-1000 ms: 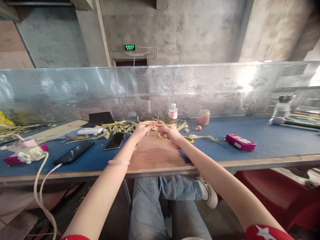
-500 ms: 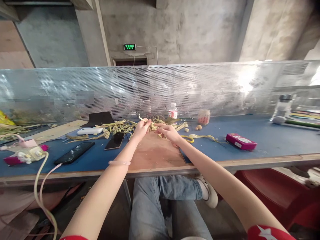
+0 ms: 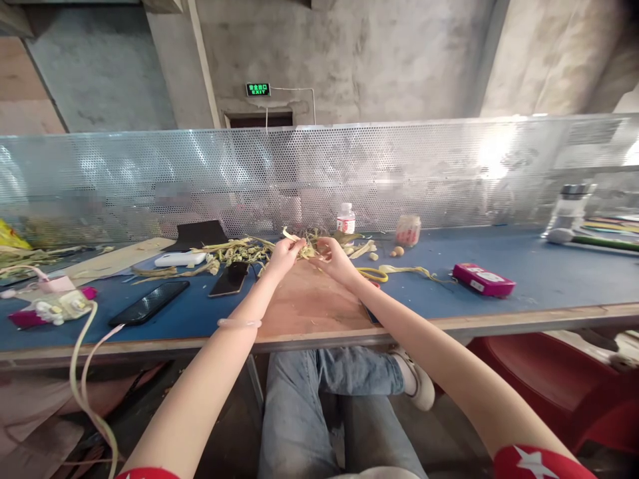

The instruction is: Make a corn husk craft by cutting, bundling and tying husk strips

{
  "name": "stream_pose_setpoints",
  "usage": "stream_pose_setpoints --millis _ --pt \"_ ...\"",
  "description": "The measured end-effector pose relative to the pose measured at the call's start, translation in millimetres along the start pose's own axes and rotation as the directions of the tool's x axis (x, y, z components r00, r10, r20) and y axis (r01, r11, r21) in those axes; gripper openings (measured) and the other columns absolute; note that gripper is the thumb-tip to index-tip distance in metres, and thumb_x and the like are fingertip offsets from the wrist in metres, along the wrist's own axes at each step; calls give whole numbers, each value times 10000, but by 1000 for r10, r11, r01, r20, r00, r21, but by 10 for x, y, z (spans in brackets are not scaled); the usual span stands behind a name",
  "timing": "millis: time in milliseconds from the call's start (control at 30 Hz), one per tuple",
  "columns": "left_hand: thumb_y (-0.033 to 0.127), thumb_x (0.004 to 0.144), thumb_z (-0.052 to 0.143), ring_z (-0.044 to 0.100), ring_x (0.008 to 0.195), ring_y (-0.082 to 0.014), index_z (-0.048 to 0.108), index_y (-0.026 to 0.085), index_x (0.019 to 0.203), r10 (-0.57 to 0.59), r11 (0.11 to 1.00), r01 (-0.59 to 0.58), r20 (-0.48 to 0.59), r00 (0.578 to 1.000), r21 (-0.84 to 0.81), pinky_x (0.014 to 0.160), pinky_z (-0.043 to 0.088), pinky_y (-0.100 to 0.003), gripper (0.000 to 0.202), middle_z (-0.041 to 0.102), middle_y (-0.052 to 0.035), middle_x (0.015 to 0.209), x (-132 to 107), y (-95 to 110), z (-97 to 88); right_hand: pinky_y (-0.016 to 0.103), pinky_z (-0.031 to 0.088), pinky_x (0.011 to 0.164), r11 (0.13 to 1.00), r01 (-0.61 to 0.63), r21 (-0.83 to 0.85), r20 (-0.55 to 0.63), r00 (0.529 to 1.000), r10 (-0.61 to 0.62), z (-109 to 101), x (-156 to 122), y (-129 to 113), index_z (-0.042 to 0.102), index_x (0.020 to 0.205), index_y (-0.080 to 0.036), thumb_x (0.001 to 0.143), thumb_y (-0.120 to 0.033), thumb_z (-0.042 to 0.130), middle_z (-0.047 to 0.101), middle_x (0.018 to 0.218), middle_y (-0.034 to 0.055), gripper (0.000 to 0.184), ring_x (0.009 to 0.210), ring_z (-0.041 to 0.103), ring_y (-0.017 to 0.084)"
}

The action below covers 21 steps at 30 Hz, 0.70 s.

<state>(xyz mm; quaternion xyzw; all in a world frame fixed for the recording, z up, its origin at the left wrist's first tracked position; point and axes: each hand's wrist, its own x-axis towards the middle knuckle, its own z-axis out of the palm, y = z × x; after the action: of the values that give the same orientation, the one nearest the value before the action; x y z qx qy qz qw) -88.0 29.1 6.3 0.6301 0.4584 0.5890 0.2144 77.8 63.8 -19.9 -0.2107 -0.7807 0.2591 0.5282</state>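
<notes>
My left hand is closed in a pinch on a pale, dried plant strip, whose curled end sticks up above the fingers. Close to its right, my right hand has its fingers curled, thumb and forefinger at the same tangle of dried plant pieces. What exactly lies between the right fingertips is partly hidden. Both hands are over the far edge of a brown board on the blue table. Behind and left of them spreads a heap of dry, yellow-green stalks.
A white-capped bottle and a jar stand behind. To the right are a yellow ring and a magenta box. Leftward lie two phones, a white case and a power strip with cables. A perforated metal screen borders the table.
My right hand's fingers have gone from stretched out to curled in, beside the plant pieces. The left hand keeps its hold on the strip, nearly in place. The view has shifted slightly.
</notes>
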Motion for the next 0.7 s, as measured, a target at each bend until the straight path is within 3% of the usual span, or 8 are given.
stream_pose_setpoints --millis 67,167,267,467,700 --pt "461 780 585 337 405 -85 589 157 711 33 998 -33 -1 999 51 421 243 -217 311 392 55 462 3 -11 2 319 438 787 1000 24 -2 34 999 -24 6 1 -4 534 1093 -189 691 -351 690 596 1071 77 460 872 555 170" --pt "450 789 574 393 441 -105 594 152 676 72 990 -73 9 997 118 453 283 -222 319 416 40 463 6 -9 1 294 448 724 999 35 -2 99 994 -34 12 -1 -5 603 912 -178 717 -330 667 651 836 30 255 748 577 153" --pt "425 803 558 449 492 -125 598 150 667 98 981 -101 27 995 165 492 323 -224 309 444 29 472 10 4 -4 273 452 670 999 34 5 118 992 -34 9 -8 0 615 854 -173 730 -334 656 658 765 17 207 670 572 138" --pt "388 835 508 452 526 -117 593 156 713 134 965 -147 77 988 216 530 351 -216 276 464 32 524 13 8 -4 258 467 669 999 31 15 76 997 -32 -18 -22 -33 623 840 -176 842 -297 493 668 732 20 177 679 615 140" --pt "406 849 479 365 455 -90 566 164 737 133 960 -165 150 980 226 469 304 -204 280 393 54 515 -14 12 16 247 460 650 998 31 -47 -28 999 -33 -41 3 -12 635 797 -186 830 -269 491 676 699 12 169 671 623 147"
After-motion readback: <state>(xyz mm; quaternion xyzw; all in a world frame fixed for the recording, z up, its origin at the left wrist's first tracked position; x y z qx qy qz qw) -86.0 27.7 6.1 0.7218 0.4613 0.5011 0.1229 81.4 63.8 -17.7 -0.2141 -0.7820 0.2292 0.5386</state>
